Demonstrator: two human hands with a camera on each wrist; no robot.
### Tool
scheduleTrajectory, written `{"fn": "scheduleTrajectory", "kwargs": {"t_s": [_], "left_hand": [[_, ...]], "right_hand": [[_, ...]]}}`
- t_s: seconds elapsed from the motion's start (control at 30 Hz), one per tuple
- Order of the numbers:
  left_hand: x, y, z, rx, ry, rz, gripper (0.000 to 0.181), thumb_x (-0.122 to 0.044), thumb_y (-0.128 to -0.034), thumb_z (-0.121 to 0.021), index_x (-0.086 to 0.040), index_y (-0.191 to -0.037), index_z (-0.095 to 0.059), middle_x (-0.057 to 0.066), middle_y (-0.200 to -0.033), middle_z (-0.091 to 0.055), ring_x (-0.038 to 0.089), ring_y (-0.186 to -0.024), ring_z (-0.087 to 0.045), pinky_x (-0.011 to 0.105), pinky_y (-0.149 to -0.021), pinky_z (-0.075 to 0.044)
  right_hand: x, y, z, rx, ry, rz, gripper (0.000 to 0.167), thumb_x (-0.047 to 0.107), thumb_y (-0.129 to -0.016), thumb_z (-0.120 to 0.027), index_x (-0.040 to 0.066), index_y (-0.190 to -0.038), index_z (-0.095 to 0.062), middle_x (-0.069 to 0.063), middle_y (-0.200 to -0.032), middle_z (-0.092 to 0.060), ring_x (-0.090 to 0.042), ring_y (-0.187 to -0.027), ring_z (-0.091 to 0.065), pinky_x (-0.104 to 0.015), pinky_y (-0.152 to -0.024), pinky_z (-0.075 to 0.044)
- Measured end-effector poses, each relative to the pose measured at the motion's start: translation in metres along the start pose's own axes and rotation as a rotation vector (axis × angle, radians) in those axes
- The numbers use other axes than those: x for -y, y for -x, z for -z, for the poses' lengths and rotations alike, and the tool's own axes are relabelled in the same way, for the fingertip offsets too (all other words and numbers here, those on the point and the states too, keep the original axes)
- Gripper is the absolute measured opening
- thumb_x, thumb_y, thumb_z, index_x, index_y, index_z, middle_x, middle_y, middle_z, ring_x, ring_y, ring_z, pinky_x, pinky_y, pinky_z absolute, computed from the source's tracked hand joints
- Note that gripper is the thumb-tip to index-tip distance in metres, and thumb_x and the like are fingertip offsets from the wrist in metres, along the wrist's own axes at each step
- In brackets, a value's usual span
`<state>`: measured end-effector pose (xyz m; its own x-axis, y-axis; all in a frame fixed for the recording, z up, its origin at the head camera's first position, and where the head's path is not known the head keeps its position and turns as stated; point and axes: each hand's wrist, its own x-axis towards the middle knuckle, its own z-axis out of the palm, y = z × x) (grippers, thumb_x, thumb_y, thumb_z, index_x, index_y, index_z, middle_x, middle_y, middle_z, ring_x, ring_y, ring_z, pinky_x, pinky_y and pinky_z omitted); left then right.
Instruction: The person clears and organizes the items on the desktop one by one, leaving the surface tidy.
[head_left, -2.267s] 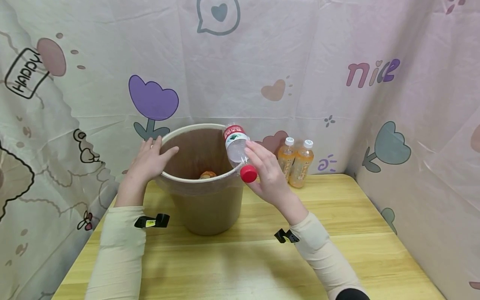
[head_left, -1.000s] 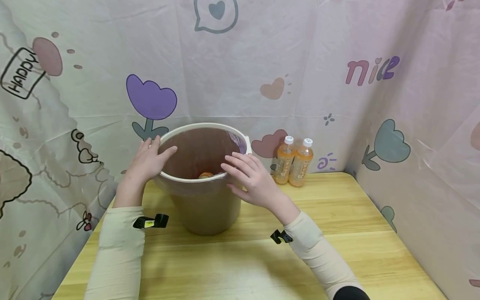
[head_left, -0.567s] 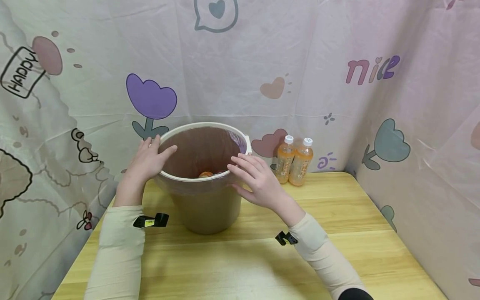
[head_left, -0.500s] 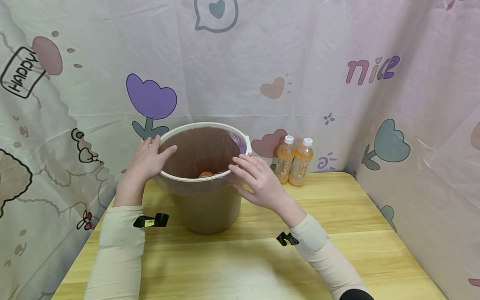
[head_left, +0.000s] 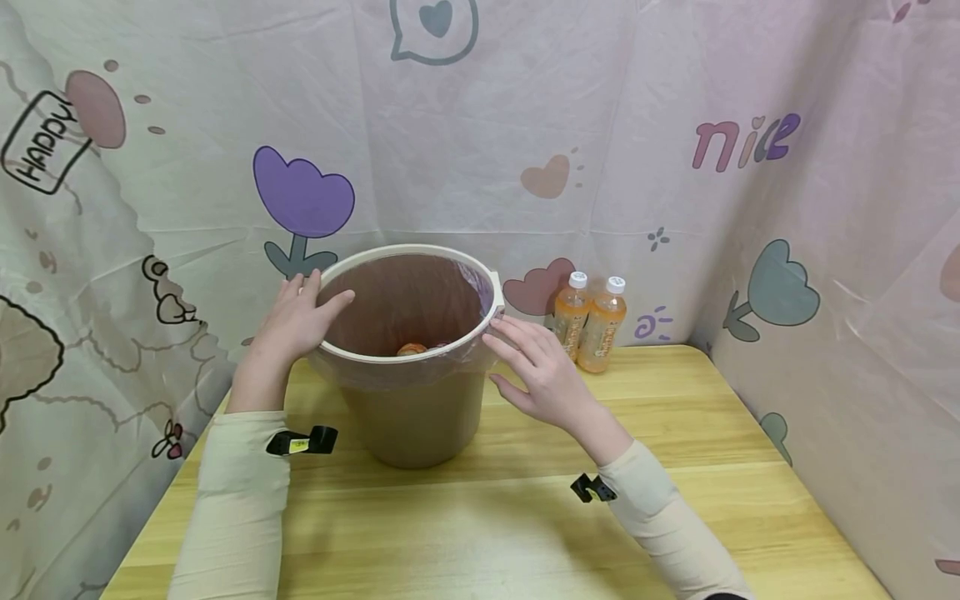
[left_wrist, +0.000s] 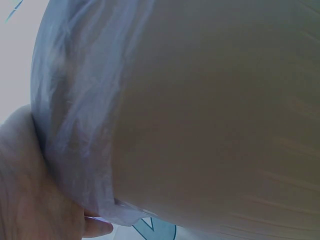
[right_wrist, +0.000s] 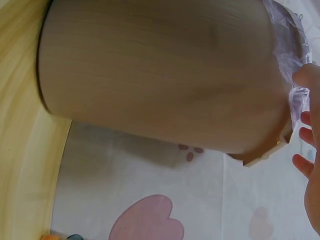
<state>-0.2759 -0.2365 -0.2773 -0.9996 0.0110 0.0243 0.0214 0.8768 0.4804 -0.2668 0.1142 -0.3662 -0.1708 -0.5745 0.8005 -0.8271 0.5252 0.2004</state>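
A brown trash can (head_left: 416,425) with a pale rim stands upright on the table, lined with a clear plastic bag (head_left: 375,375) folded over its edge. Over the left side of the rim, my left hand (head_left: 294,325) holds on, its thumb on the inner side and its fingers outside. My right hand (head_left: 543,371) is beside the right rim, fingers loosely straight and holding nothing; its thumb (right_wrist: 304,75) is close to the liner, contact unclear. Inside the can lies an orange-brown item (head_left: 412,349), mostly hidden by the front wall, with a small reddish patch beside it.
Two orange drink bottles (head_left: 602,325) with white caps stand together at the back of the wooden table (head_left: 480,533), right of the can. A printed cloth (head_left: 637,100) hangs behind and along both sides.
The red-capped bottle has left my right hand, which was holding it over the can's right rim. That hand has since drawn back rightward. My left hand stays put.
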Motion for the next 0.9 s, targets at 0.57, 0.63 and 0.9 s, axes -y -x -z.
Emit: {"fn": "scheduleTrajectory", "kwargs": {"t_s": [0.57,0.63,0.9], "left_hand": [[0.000,0.000,0.000,0.001,-0.012,-0.001,0.094,-0.070,-0.0952,-0.023,-0.003,-0.156,0.003,0.032,-0.159,0.006,0.049,-0.147,0.013,0.078,-0.108,-0.007],[0.000,0.000,0.000,0.001,-0.012,0.000,0.093,-0.070,-0.0952,-0.023,-0.004,-0.156,0.004,0.032,-0.159,0.006,0.049,-0.147,0.012,0.078,-0.108,-0.007],[-0.001,0.001,0.000,-0.001,-0.013,0.001,0.093,-0.070,-0.0953,-0.023,-0.003,-0.156,0.003,0.032,-0.159,0.006,0.049,-0.147,0.012,0.077,-0.109,-0.007]], "right_hand": [[-0.016,0.040,0.005,0.012,0.012,-0.040,0.044,0.030,-0.094,-0.058,0.005,-0.130,-0.059,-0.018,-0.133,-0.059,-0.038,-0.122,-0.056,-0.051,-0.101,-0.046],[-0.017,0.044,0.007,0.022,0.018,-0.050,0.044,0.030,-0.094,-0.058,0.005,-0.130,-0.059,-0.017,-0.134,-0.058,-0.038,-0.123,-0.055,-0.051,-0.101,-0.046],[-0.024,0.054,0.018,0.063,0.032,-0.095,0.046,0.028,-0.091,-0.064,0.006,-0.131,-0.059,-0.017,-0.134,-0.058,-0.037,-0.125,-0.054,-0.051,-0.102,-0.045]]}}
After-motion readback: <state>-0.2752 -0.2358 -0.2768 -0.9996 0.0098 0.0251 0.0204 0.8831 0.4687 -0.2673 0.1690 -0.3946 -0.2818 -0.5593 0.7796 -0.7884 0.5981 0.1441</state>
